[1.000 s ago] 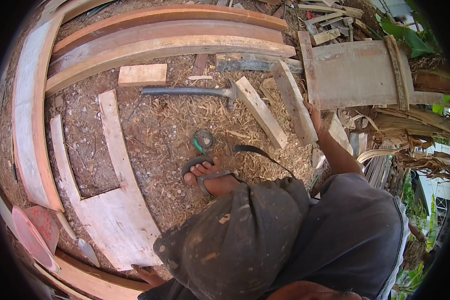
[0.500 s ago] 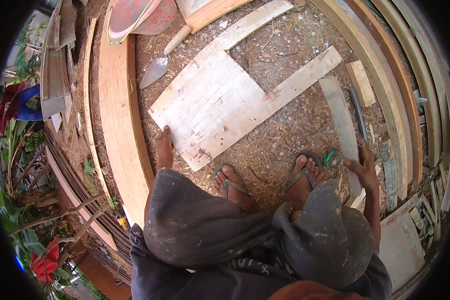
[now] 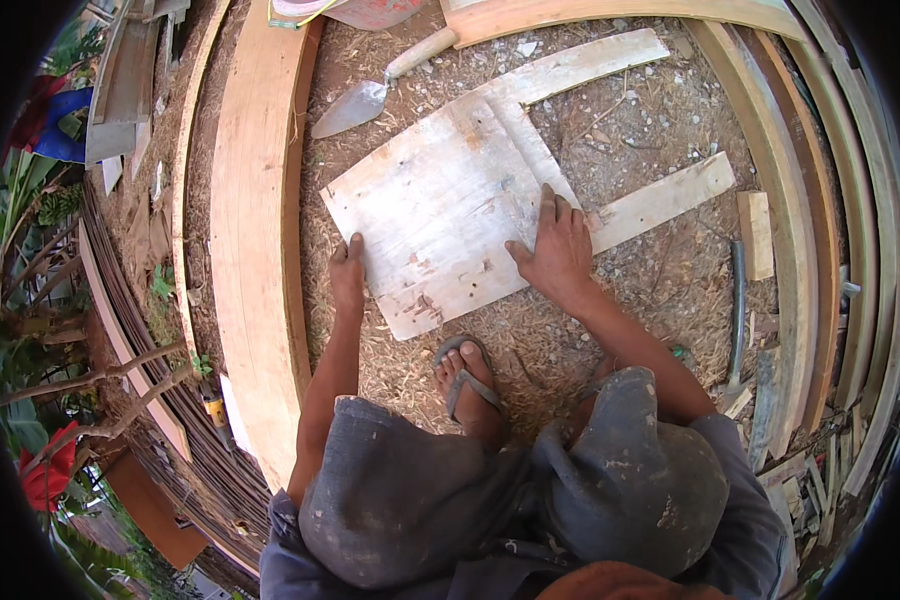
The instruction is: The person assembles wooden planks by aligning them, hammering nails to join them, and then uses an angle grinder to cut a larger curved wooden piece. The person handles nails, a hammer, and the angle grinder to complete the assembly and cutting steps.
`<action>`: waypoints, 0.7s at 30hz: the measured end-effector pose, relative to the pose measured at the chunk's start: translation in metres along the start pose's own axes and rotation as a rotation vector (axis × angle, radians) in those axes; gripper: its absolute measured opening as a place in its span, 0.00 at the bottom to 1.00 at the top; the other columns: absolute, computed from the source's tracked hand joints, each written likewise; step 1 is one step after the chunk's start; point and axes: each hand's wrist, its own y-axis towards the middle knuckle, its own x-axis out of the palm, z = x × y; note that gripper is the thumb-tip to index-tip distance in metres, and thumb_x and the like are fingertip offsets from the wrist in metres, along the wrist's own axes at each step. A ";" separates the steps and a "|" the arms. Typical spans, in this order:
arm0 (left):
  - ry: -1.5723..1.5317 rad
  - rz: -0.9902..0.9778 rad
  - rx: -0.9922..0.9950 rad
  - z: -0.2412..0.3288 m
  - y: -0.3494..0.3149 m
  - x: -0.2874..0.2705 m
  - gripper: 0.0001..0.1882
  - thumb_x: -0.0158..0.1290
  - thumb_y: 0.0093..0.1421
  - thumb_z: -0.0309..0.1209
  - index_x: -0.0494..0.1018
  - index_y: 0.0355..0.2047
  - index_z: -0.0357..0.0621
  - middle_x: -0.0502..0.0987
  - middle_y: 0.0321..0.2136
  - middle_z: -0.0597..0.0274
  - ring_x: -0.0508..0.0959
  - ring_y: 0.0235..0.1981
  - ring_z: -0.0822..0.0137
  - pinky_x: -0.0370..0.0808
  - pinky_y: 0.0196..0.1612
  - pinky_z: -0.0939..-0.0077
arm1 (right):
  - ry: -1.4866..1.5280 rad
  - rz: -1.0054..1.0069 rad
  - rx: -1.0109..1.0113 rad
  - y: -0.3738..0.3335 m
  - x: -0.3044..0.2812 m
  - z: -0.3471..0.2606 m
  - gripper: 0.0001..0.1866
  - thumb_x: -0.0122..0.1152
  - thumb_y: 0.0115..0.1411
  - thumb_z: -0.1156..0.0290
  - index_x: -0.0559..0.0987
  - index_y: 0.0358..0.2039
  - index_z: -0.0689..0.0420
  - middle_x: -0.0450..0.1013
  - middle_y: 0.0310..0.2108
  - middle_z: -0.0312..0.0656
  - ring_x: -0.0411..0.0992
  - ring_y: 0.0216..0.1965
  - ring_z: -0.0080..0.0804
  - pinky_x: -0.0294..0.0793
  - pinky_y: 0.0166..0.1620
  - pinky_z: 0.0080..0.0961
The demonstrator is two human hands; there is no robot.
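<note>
Shaving-littered ground (image 3: 535,375) carries a notched wooden board (image 3: 420,210): left grip (image 3: 348,265) touches its left edge, closure hidden from me; right grip (image 3: 560,250), thumb spread wide, rests atop, masking wood beneath.

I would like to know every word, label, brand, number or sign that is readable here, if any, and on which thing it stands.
No text can be read clearly.
Dark clothing: faint pale marks near the lap, too blurred to tell whether they are letters.
Small yellow-and-black item at left: too small to read any label.
Pale board: stains and small holes, no lettering visible.
</note>
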 end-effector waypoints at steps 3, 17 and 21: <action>0.027 0.048 0.035 0.005 -0.004 -0.002 0.27 0.54 0.65 0.47 0.77 0.46 0.29 0.78 0.28 0.57 0.73 0.30 0.67 0.70 0.40 0.69 | 0.005 0.026 -0.034 -0.002 0.004 0.003 0.49 0.71 0.50 0.61 0.55 0.66 0.66 0.62 0.57 0.56 0.62 0.54 0.54 0.62 0.58 0.44; 0.080 -0.035 0.020 0.000 0.005 -0.002 0.30 0.52 0.66 0.47 0.73 0.52 0.26 0.78 0.44 0.48 0.77 0.43 0.64 0.73 0.44 0.72 | 1.042 0.017 0.435 -0.003 -0.011 0.055 0.40 0.71 0.54 0.48 0.70 0.59 0.64 0.74 0.44 0.49 0.72 0.43 0.33 0.73 0.46 0.30; 0.018 -0.147 0.116 -0.007 0.012 -0.013 0.30 0.50 0.68 0.47 0.71 0.53 0.26 0.77 0.44 0.49 0.77 0.43 0.64 0.75 0.46 0.71 | 0.827 0.189 0.452 -0.032 -0.023 0.090 0.33 0.71 0.54 0.53 0.74 0.54 0.61 0.74 0.40 0.48 0.74 0.33 0.31 0.74 0.34 0.26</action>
